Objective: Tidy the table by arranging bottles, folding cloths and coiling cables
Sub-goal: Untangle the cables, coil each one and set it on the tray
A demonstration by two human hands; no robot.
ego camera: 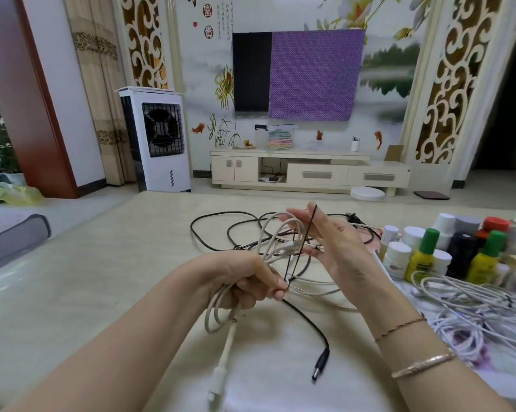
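My left hand (252,281) grips a bundle of white cable loops (221,310) and pinches a thin black cable (305,319) at its fingertips. The white cable's plug end (221,373) hangs down toward me. The black cable's barrel plug (320,365) lies on the table. My right hand (329,245) is raised, fingers mostly straight, with the black cable stretched up over its fingertips and white loops beside them. More black cable (212,224) lies tangled on the table behind my hands. A group of bottles (447,248) stands at the right.
A pile of white cables (473,304) lies at the right, in front of the bottles. The beige table (117,278) stretches left and forward. A grey cushion (10,236) sits at the far left. A TV stand and an air cooler are across the room.
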